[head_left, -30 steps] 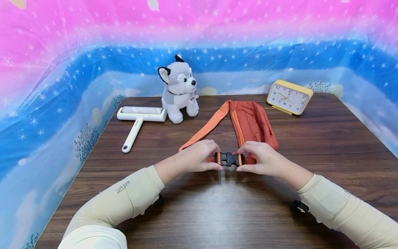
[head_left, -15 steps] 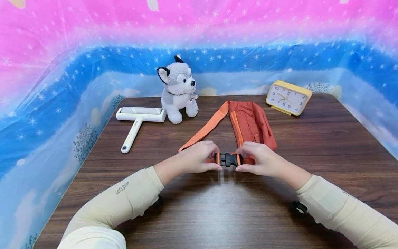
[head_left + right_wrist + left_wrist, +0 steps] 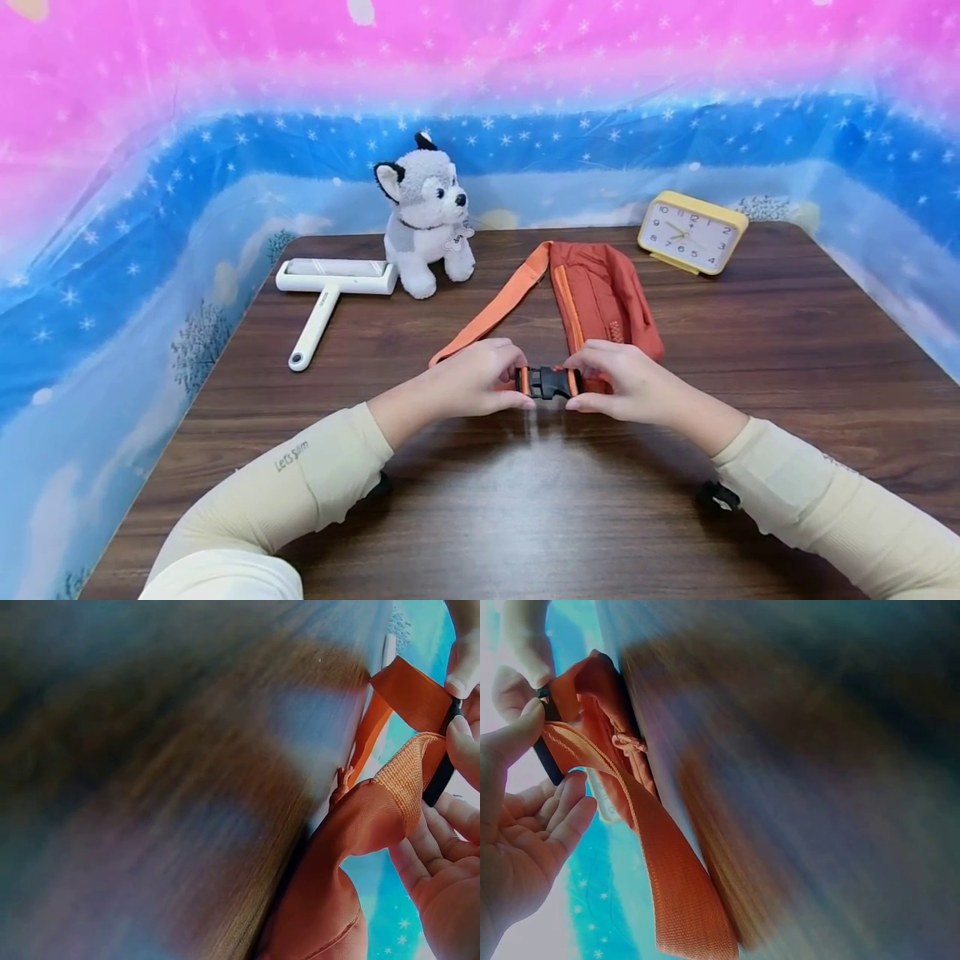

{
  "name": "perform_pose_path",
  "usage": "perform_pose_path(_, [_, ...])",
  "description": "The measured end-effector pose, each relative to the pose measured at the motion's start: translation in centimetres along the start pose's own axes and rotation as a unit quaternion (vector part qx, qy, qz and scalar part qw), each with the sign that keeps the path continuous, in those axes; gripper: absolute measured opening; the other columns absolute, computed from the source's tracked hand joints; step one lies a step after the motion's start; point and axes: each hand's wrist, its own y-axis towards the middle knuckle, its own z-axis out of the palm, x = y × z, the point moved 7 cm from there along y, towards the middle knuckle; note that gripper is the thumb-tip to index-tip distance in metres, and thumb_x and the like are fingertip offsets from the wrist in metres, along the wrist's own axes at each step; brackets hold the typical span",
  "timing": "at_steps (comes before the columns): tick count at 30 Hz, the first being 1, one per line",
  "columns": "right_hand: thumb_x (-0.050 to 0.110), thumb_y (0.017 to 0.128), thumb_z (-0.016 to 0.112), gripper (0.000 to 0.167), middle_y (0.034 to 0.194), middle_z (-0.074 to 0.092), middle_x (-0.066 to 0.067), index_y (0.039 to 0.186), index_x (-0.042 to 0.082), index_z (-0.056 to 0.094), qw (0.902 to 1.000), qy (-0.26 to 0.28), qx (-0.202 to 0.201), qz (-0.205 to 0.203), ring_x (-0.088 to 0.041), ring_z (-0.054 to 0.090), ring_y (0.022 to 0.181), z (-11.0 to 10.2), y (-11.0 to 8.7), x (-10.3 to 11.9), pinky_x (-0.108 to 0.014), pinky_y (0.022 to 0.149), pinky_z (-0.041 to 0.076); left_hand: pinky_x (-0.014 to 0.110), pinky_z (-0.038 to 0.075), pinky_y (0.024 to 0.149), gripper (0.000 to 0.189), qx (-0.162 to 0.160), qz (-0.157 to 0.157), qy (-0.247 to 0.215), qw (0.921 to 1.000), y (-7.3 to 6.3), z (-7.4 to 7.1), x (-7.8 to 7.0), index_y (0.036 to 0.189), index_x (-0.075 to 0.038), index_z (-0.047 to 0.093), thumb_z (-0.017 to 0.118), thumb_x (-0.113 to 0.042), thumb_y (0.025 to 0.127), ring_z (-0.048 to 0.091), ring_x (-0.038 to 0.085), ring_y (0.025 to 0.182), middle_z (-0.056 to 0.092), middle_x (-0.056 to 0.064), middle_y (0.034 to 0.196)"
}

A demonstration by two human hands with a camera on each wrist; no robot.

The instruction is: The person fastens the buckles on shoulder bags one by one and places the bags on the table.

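In the head view, a black side-release buckle (image 3: pixel 549 383) on orange webbing is held level just above the table, its two halves meeting. My left hand (image 3: pixel 480 379) pinches its left end between thumb and fingers, and my right hand (image 3: pixel 630 382) pinches its right end the same way. Behind the hands lies a rust-red waist bag (image 3: pixel 603 287) with an orange zip; its strap (image 3: pixel 501 302) loops out to the left. The left wrist view shows the strap (image 3: pixel 682 885) hanging from the buckle (image 3: pixel 549 754). Seen from the right wrist, the bag (image 3: pixel 319 907) joins the buckle's other side.
A white lint roller (image 3: pixel 324 287) lies at the left, beside a grey and white plush husky (image 3: pixel 429 217). At the back right stands a yellow alarm clock (image 3: pixel 693 233). Patterned pink and blue cloth (image 3: pixel 525 133) hangs behind the wooden table (image 3: pixel 480 500).
Both hands keep their pinch on the buckle and have come very slightly closer together. The head view has shifted a little; the bag and other objects look unmoved.
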Motion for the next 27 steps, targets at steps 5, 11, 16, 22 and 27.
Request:
perform_pose_path(5, [0.026,0.076,0.080,0.036,0.084,0.054,0.004,0.103,0.008,0.064,1.0000,-0.003,0.005,-0.002,-0.009,0.048,0.068,-0.03,0.06,0.16,-0.022,0.057,0.039,0.024,0.045,0.069,0.039,-0.002,-0.005,-0.002,1.0000,-0.04,0.05,0.05,0.101,-0.002,0.060,0.073,-0.034,0.082,0.053,0.014,0.077,0.055,0.003,0.088])
perform_pose_path(11, [0.024,0.075,0.080,0.037,0.086,0.056,0.004,0.104,0.006,0.065,1.0000,-0.003,-0.001,-0.007,-0.010,0.046,0.064,-0.06,0.07,0.13,-0.021,0.054,0.037,0.023,0.044,0.066,0.041,-0.003,-0.010,0.002,0.9999,0.07,0.07,0.08,0.103,-0.002,0.060,0.073,-0.035,0.082,0.050,0.012,0.075,0.055,0.002,0.088])
perform_pose_path(16, [0.024,0.076,0.080,0.036,0.087,0.056,0.003,0.104,0.007,0.065,1.0000,-0.001,0.000,-0.006,-0.009,0.047,0.065,0.01,0.04,0.21,-0.021,0.055,0.038,0.023,0.045,0.068,0.042,0.003,-0.019,0.004,0.9998,0.05,0.20,0.12,0.105,-0.001,0.060,0.072,-0.035,0.083,0.052,0.012,0.077,0.055,0.003,0.089])
perform_pose_path(22, [0.024,0.077,0.079,0.036,0.089,0.057,0.003,0.105,0.006,0.066,1.0000,0.000,0.001,-0.009,-0.008,0.047,0.066,0.04,0.11,0.28,-0.021,0.055,0.038,0.023,0.044,0.066,0.041,0.001,-0.012,0.010,0.9999,0.06,0.26,0.07,0.103,0.000,0.060,0.072,-0.035,0.083,0.050,0.011,0.074,0.055,0.003,0.087])
perform_pose_path(27, [0.024,0.077,0.079,0.036,0.091,0.058,0.002,0.106,0.006,0.065,0.9999,-0.005,0.004,-0.011,-0.008,0.046,0.066,0.08,0.19,0.29,-0.021,0.054,0.038,0.022,0.043,0.064,0.041,-0.005,-0.001,0.018,0.9998,0.08,0.17,-0.01,0.102,0.000,0.060,0.072,-0.034,0.083,0.049,0.011,0.073,0.054,0.004,0.086])
